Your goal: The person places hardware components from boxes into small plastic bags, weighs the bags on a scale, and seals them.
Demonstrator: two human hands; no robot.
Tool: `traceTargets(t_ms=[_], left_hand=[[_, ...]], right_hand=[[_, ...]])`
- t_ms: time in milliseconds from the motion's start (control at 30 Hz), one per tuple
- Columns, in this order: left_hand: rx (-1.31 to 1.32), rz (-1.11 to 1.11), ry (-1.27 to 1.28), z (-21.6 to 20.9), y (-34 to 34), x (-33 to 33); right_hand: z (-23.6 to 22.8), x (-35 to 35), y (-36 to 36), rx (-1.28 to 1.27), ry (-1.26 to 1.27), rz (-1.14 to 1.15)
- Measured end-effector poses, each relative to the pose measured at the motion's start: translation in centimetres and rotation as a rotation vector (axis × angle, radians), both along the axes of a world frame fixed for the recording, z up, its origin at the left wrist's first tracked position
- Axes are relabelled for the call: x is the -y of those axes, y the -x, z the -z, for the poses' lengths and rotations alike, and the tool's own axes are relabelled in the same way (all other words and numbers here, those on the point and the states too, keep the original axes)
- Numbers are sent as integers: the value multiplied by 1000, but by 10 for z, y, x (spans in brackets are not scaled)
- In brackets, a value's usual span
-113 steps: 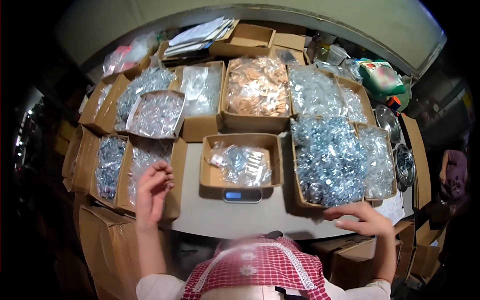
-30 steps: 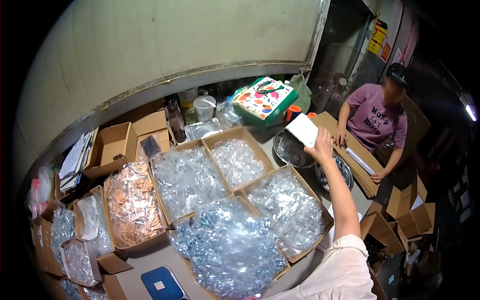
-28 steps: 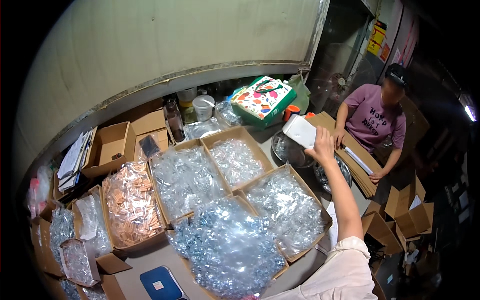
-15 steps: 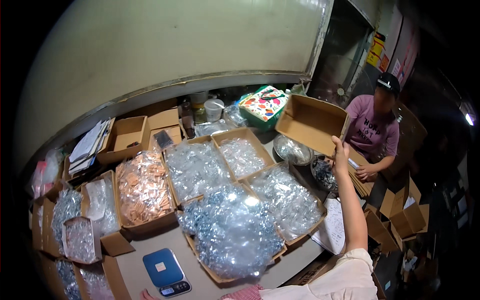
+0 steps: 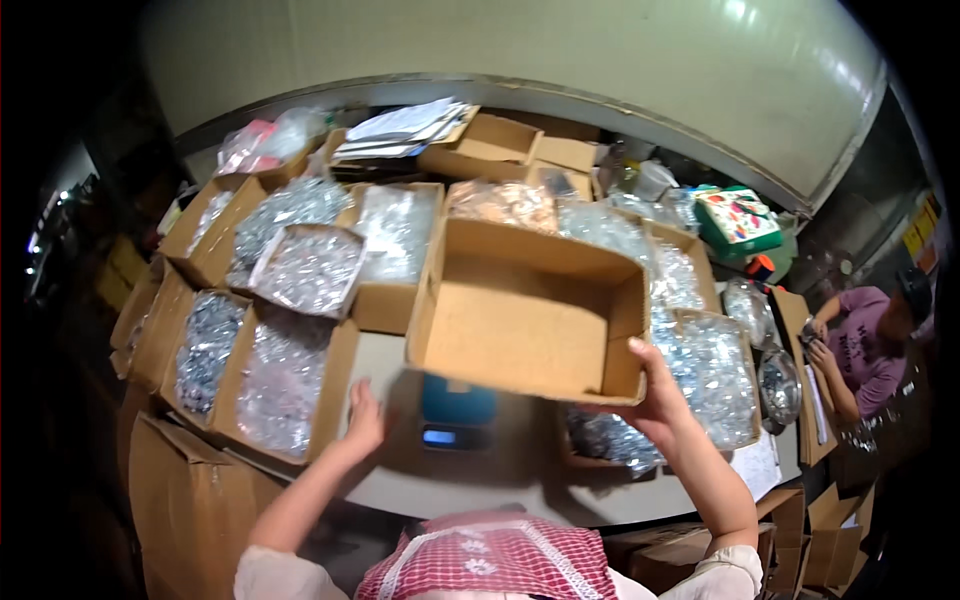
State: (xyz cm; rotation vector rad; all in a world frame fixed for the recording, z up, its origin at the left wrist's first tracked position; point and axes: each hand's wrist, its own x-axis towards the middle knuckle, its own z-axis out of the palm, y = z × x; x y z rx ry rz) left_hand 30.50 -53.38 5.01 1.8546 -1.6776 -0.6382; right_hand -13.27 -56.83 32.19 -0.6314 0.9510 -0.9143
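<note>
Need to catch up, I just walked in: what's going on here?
The person's right hand holds an empty cardboard box above the table, tilted so its inside shows. The left hand, holding nothing, is beside the blue scale. Boxes of plastic-bagged items stand around, and a co-worker is at the far right.

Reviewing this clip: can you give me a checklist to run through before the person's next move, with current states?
1. Hold on the cardboard box: ok, the right grip has its near right corner.
2. Box interior: ok, nothing visible inside.
3. Free left grip: ok, no object visible in it.
4. Blue scale fully in view: not ok, the box hides its far part.
5. Reading on the lit display: cannot tell, too blurred.
</note>
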Motion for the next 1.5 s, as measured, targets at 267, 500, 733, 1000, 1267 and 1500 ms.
traceTargets(t_ms=[267,500,733,1000,1267,1500], left_hand=[[-83,69,340,-211,-125,78],[-298,-217,528,-214,-366,144],[111,-652,575,-211,-505,259],[227,-463,20,-154,-548,369],[403,-493,72,-198,-525,370],[-743,-229,423,-254,-502,328]], right_hand=[[95,22,-97,-214,-200,28],[181,23,-102,-60,-329,223],[205,-20,-90,142,-178,376],[300,-130,-65,-165,-333,856],[296,-138,-74,-12,-229,755],[261,-108,-101,-119,-366,856]])
